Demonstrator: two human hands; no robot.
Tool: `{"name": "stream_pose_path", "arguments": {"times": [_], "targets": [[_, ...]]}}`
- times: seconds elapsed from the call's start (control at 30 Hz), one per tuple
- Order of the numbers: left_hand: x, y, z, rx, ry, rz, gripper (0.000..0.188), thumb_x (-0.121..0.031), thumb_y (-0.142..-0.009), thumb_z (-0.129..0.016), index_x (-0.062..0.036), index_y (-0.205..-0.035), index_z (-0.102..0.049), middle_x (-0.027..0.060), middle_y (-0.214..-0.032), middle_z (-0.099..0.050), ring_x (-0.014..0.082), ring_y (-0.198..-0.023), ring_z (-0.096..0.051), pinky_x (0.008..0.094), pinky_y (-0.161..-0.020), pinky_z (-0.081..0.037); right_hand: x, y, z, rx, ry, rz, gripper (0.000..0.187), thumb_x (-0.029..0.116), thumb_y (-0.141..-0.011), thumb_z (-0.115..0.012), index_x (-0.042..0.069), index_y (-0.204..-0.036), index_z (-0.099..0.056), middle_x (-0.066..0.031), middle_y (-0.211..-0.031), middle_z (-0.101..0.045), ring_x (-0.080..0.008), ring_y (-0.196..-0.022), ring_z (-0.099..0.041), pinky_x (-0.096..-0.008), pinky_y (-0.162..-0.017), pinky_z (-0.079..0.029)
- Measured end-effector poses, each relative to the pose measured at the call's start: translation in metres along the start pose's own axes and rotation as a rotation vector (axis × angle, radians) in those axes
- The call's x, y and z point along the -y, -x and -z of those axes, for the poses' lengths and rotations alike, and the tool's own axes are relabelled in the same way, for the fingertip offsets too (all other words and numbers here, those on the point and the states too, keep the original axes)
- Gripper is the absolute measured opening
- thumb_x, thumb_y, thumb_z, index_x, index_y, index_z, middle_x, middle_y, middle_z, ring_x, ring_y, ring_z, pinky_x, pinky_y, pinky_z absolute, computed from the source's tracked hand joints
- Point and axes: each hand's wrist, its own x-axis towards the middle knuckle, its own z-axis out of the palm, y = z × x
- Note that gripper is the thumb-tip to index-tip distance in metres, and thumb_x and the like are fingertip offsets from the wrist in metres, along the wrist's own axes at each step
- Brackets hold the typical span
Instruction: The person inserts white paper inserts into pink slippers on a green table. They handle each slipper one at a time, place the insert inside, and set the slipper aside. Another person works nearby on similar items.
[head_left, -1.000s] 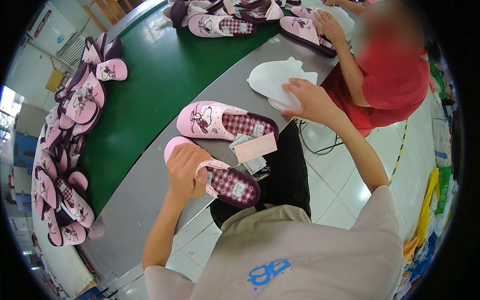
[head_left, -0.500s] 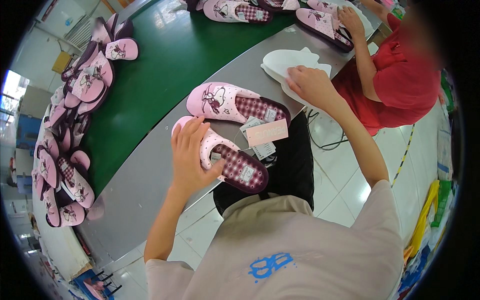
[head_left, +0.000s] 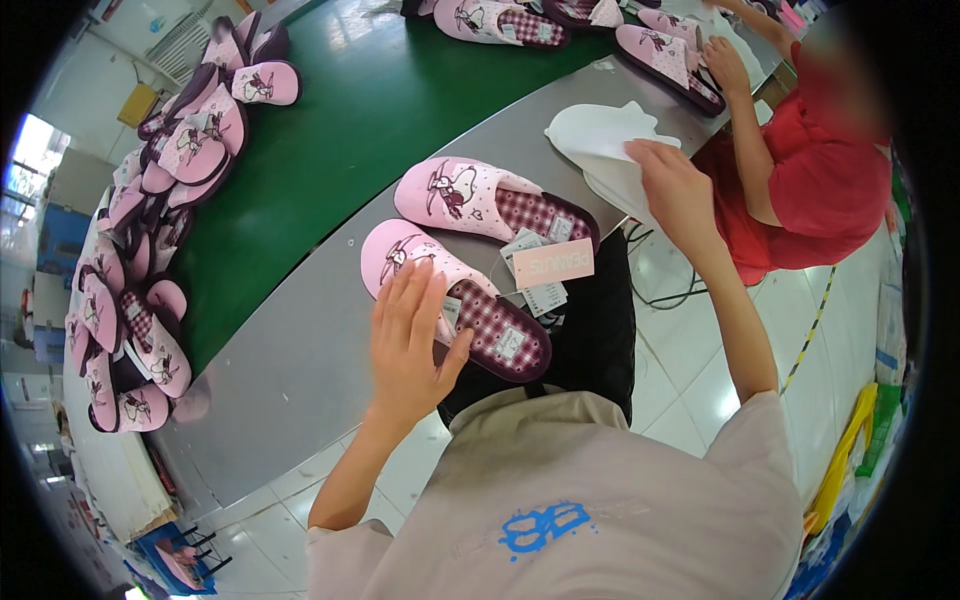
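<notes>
Two pink slippers with a printed cartoon dog and plaid insoles lie side by side on the grey metal tabletop. My left hand [head_left: 408,335] rests with fingers stretched out over the upper of the nearer slipper [head_left: 400,250], the thumb by its opening. Just beyond lies the farther slipper [head_left: 455,193]. Pink and white paper tags [head_left: 545,262] on a thin loop lie across both slippers near the heels. At the right, my right hand [head_left: 677,190] pinches the edge of a thin white shaped sheet [head_left: 600,145] on a small stack of such sheets.
A green belt [head_left: 350,110] runs beyond the grey table edge. Pink slippers [head_left: 190,150] are piled along the far left, and more [head_left: 500,22] lie at the top. On the right a co-worker in a red shirt [head_left: 825,180] handles another slipper [head_left: 665,62].
My right hand has risen a little, and its fingers now pinch the white sheet's edge. My left hand has slid slightly back along the near slipper. The whole view has shifted slightly.
</notes>
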Motion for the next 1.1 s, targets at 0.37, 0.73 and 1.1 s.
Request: {"name": "stream_pose_path", "arguments": {"times": [0.37,0.73,1.1], "targets": [[-0.062,-0.069,0.003,-0.104,1.119,0.17,0.121,-0.046,-0.086,-0.088,0.0,-0.167,-0.01,0.0197,-0.163,-0.036,0.035,-0.15,-0.042,0.051,-0.12,-0.037,0.109,0.01,0.096,0.113,-1.011,-0.473,0.031,0.004,-0.104,-0.064,-0.003,-0.134,-0.065,-0.0188,-0.114,-0.075,-0.024,-0.082,-0.078,-0.03,-0.072,-0.061],[-0.077,-0.063,-0.006,-0.207,1.379,0.665,0.106,-0.008,-0.083,-0.088,-0.0039,-0.161,-0.016,0.0157,-0.143,-0.053,0.0288,-0.133,-0.06,0.0457,-0.107,-0.055,0.124,0.052,0.066,-0.228,-0.806,-0.044,0.057,0.044,-0.099,-0.063,-0.005,-0.127,-0.067,-0.0336,-0.143,-0.055,-0.0439,-0.12,-0.062,-0.0513,-0.104,-0.05],[-0.005,-0.104,0.027,0.209,0.847,0.298,0.097,-0.03,-0.082,-0.086,-0.0093,-0.163,-0.037,0.0159,-0.149,-0.055,0.0289,-0.126,-0.063,0.0428,-0.111,-0.047,0.104,0.029,0.072,0.018,-1.278,-0.528,0.044,0.015,-0.094,-0.073,-0.004,-0.132,-0.063,-0.0113,-0.136,-0.063,-0.0195,-0.116,-0.065,-0.0322,-0.099,-0.051]]}}
